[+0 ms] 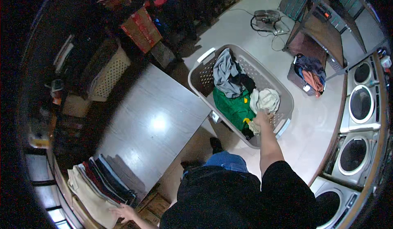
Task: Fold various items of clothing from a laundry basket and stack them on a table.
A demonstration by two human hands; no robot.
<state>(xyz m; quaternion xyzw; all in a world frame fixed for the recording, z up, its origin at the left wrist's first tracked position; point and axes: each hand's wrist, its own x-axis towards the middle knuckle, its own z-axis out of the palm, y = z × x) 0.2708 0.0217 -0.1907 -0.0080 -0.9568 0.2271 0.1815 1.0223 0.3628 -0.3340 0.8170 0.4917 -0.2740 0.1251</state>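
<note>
My left hand [123, 213] rests with spread fingers against the near end of folded beige trousers [92, 195]. Those trousers are the outermost piece in a row of folded garments [106, 180], dark, red and blue, on the corner of a grey table. Out to the right, my right hand [261, 118] reaches into a taupe plastic laundry basket [287, 98] and grips a crumpled cream garment [265, 100]; the fingertips are blurred. Beside it in the basket are a green garment [230, 106] with yellow parts, a grey garment [226, 72] and a black one [244, 81].
The basket adjoins the corner of the grey table [153, 106]. Front-loading machines [353, 152] line the right side. A smaller filled basket [301, 81] and a fan [266, 16] with loose cords stand on the floor. A cardboard box [142, 29] is at the back.
</note>
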